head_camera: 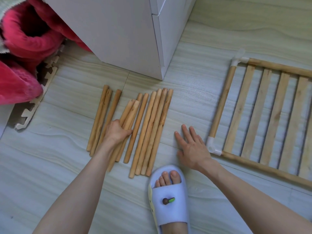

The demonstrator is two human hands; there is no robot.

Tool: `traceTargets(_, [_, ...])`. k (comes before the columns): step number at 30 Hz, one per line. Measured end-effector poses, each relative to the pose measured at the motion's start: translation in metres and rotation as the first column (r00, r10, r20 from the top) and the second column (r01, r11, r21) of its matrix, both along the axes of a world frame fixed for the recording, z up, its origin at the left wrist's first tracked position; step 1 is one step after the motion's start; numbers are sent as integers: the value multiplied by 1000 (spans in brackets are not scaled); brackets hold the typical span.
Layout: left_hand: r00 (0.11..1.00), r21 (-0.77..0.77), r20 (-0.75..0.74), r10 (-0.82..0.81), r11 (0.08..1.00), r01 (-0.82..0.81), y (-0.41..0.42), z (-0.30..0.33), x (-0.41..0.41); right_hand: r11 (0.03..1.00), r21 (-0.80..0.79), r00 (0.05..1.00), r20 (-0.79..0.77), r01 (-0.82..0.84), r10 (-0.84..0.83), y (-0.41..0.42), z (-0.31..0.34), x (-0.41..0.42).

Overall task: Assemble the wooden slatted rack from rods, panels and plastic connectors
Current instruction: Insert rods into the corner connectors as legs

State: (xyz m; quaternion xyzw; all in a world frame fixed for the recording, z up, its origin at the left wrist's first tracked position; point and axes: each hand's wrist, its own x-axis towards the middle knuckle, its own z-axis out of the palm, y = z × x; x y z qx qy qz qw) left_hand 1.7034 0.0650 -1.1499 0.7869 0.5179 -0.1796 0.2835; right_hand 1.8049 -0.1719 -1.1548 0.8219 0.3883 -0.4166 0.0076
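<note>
The rack is only part built, and its pieces lie spread over the floor [219,39] in front of you. Nearest you, your foot in its slipper [168,196] sits just beside the near ends of the loose rods [152,129]; a shift of that foot would likely knock them, and round rods roll and scatter easily on a smooth floor. Your left hand [118,132] lies on the middle of the rod bundle, fingers curled over two rods that sit lifted and tilted across the others. Pull them out carelessly and you may drag their neighbours out of line. Your right hand [190,147] is spread flat, fingers straight, on or just over the bare floor between the rods and the slatted panel [270,115], holding nothing. That panel, to your right, has white plastic connectors [213,146] at its two visible corners. Leaning on it could work a rod loose from a connector, since those joints look push-fit only. Farther off stands a white cabinet [118,31], close enough to catch a swinging rod end.
</note>
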Motion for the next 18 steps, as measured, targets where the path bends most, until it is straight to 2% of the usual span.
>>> traceTargets(9, [999, -31, 32, 18, 999, -17, -10, 14, -3, 1000, 1, 1000, -16, 7, -7, 0, -1, 2])
traceTargets(11, [990, -74, 104, 97, 993, -90, -13, 25, -1, 1000, -9, 1000, -29, -2, 2, 0, 1, 3])
traceTargets(14, [913, -304, 258, 316, 924, -234, -20, 52, 2, 1000, -3, 997, -82, -2, 2, 4, 10, 8])
traceTargets(16, [882, -452, 298, 365, 868, -206, -31, 71, 8, 979, 124, 971, -196, 161, -135, 10, 24, 17])
traceTargets(17, [876, -510, 311, 369, 842, -174, -38, 80, 13, 926, 187, 917, -298, 328, -264, 13, 33, 23])
traceTargets(18, [870, -560, 320, 375, 816, -145, -47, 86, 20, 834, 210, 815, -428, 510, -391, 16, 44, 29])
